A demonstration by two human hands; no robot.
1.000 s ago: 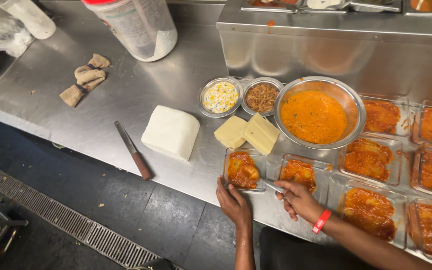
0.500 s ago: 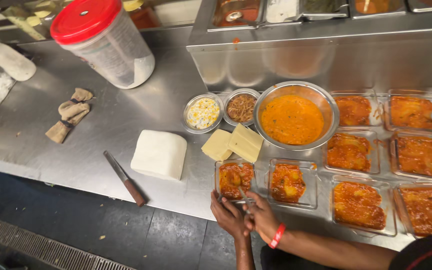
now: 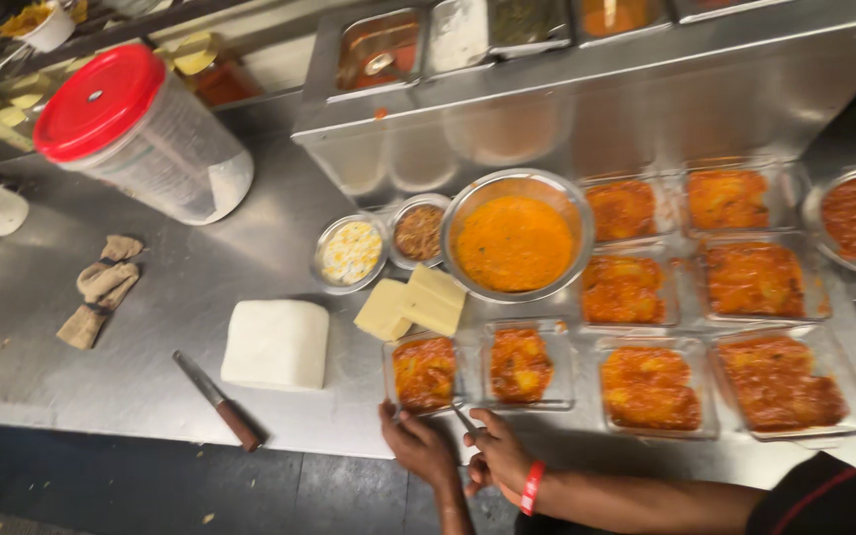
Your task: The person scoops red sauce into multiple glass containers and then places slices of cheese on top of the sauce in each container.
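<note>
My left hand (image 3: 418,446) rests at the counter's front edge, fingertips touching the near rim of a clear container of orange curry (image 3: 424,373). My right hand (image 3: 495,454), with a red wristband, is shut on a thin metal utensil (image 3: 464,420) whose tip points at that container. A second filled container (image 3: 521,365) sits just to the right. A steel bowl of orange sauce (image 3: 513,240) stands behind them, with pale yellow cheese slices (image 3: 410,303) beside it.
Several more filled clear containers (image 3: 753,281) cover the right of the steel counter (image 3: 151,297). A white block (image 3: 275,343), a brown-handled knife (image 3: 218,400), a crumpled cloth (image 3: 101,287), two small bowls (image 3: 351,252) and a red-lidded tub (image 3: 141,135) lie left. A raised steel unit with inset pans (image 3: 507,89) stands behind.
My view has shifted, so everything sits lower and further left in frame. Both hands have come closer together at the front-left container, the right still gripping the utensil.
</note>
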